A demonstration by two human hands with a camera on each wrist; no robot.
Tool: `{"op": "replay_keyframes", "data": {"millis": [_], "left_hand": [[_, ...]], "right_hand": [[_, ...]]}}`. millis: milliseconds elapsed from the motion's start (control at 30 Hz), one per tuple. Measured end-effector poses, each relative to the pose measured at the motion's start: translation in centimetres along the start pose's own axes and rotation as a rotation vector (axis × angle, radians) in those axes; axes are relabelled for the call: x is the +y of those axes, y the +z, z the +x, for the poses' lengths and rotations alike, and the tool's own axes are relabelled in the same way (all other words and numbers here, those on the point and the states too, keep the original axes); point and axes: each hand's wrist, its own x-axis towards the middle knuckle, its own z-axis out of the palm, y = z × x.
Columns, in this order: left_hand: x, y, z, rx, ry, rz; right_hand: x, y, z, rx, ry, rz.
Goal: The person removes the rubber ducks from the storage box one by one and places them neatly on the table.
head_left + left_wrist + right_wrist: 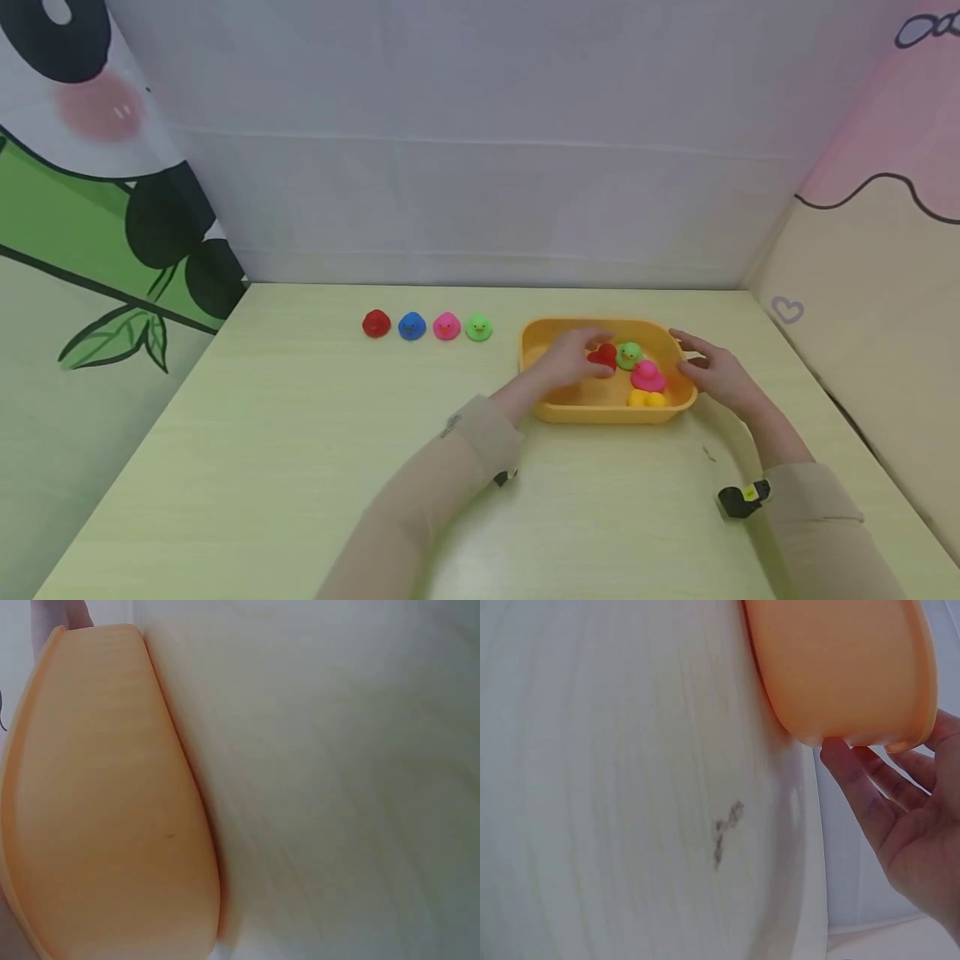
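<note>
My left hand (573, 357) reaches into a yellow-orange plastic tray (577, 414) and pinches a red rubber duck (604, 357) between thumb and fingers. Beside that duck, inside the tray, are a green duck (628, 356), a pink duck (648, 377) and yellow ducks (647, 399). At the tray's right end, my right hand (716, 375) grips the rim. In the right wrist view, fingers (855, 784) of that hand lie against the tray's outer wall (840, 675). Only the tray's side (112, 787) fills the left wrist view; the left hand's hold is hidden there.
Left of the tray, a row stands on the pale wooden table (300, 467): a red duck (377, 323), a blue duck (412, 326), a pink duck (446, 326) and a green duck (478, 327). A grey-white backdrop (480, 200) rises behind the table.
</note>
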Motion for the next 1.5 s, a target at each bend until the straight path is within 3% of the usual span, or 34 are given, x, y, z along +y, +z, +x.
{"op": "replay_keyframes", "data": {"millis": [200,600,1033,1267,1500], "left_hand": [[-0.3,0.0,0.7,-0.014,-0.020,-0.010],[-0.9,-0.3,1.4,-0.092,0.010,0.083],[-1.2,-0.2,1.4,-0.115,0.015,0.021],[-1.1,-0.1,1.2,-0.109,-0.021,-0.025],[-1.1,-0.1,1.2,-0.124,0.000,-0.019]], "right_hand": [[-0.3,0.0,-0.1,-0.001,-0.007,0.008],[-0.2,-0.1,0.0,-0.001,-0.007,0.024],[0.3,-0.1,0.1,0.002,0.000,0.018],[0.3,-0.2,0.1,0.001,0.001,0.012],[0.1,-0.2,0.0,0.002,0.001,0.016]]}}
